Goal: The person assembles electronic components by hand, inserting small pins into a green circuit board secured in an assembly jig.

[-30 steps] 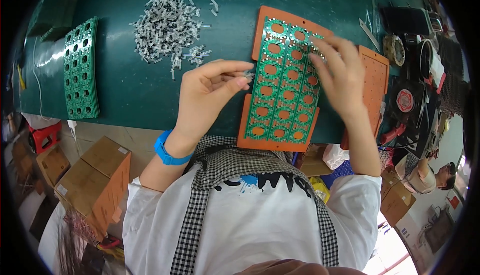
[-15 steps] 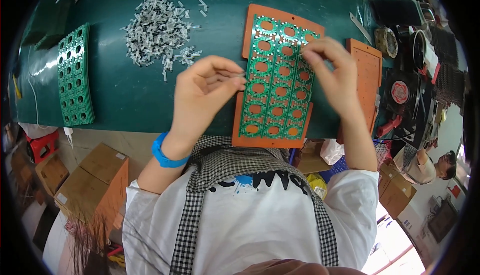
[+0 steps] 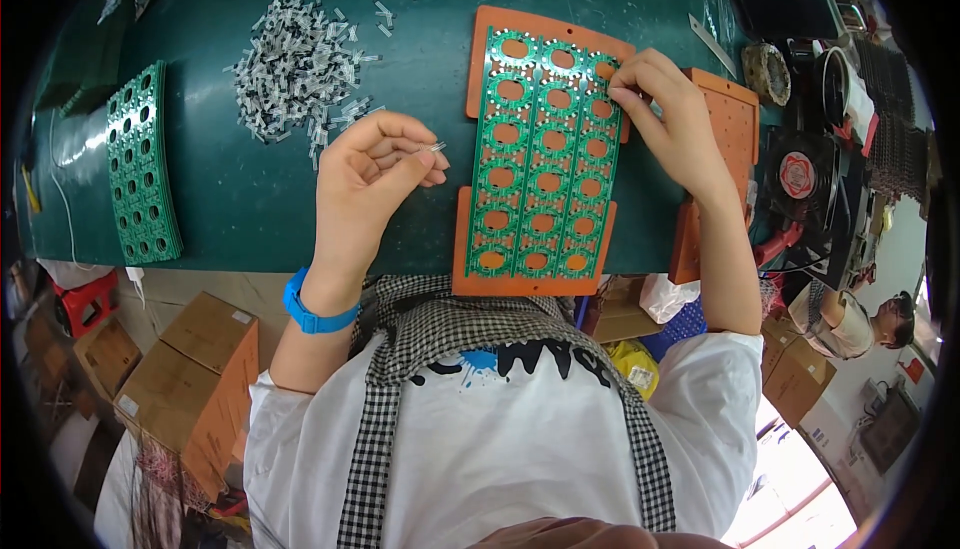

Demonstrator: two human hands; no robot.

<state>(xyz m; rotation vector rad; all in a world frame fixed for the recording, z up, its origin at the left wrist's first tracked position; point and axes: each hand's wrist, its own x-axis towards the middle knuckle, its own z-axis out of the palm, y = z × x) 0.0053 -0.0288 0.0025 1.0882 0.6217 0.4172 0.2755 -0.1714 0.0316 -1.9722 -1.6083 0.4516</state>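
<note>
A green circuit board panel (image 3: 526, 155) with rows of oval cut-outs lies on an orange fixture plate (image 3: 480, 17). My right hand (image 3: 668, 119) is over the panel's upper right edge, thumb and index finger pinched together at the board; whatever they hold is too small to make out. Left of the panel, my left hand (image 3: 375, 171) is raised with a small, thin, clear part (image 3: 438, 147) between thumb and fingertips. Beyond it lies a heap of small clear and grey parts (image 3: 295, 69), with several loose ones scattered at its right side.
At the far left stands a stack of green circuit board panels (image 3: 142, 164). A second orange plate (image 3: 735, 119) lies to the right, near a metal ruler (image 3: 712, 46), a round dish (image 3: 766, 75) and a black reel (image 3: 800, 177). Cardboard boxes (image 3: 190, 369) stand below left; another person (image 3: 840, 324) is far right.
My left hand has moved left, away from the panel's edge, with the small clear part showing in its fingertips. My right hand stays at the panel's upper right. The whole view has shifted slightly.
</note>
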